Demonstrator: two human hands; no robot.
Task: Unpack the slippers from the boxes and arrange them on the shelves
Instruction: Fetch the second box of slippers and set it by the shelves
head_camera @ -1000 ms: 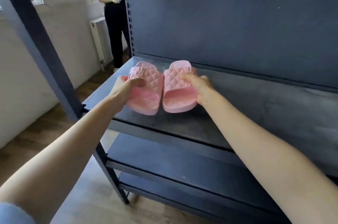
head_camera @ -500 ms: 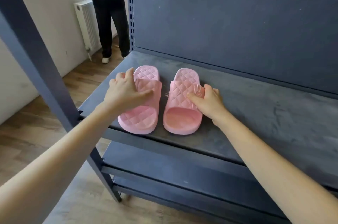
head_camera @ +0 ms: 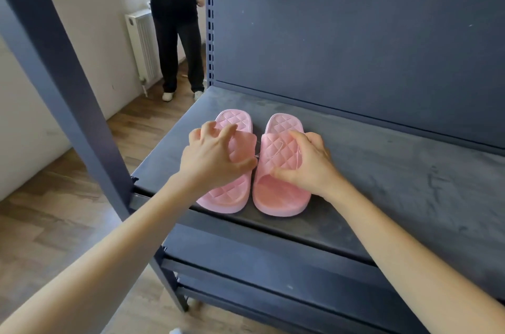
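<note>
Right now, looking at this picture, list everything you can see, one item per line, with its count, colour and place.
left slipper: 1, pink, quilted, on the top shelf near its front left
right slipper: 1, pink, quilted, close beside the left slipper
top shelf: 1, dark grey, under both slippers
back panel: 1, dark blue-grey, behind the top shelf
lower shelves: at least 2, dark, below the top shelf
front upright: 1, dark grey, left foreground
radiator: 1, white, on the far wall
standing person: 1, dressed in black, beyond the shelving's left end
wooden floor: brown, left side
left hand: 1, fingers curled over the left slipper's strap
right hand: 1, fingers curled over the right slipper's strap
</note>
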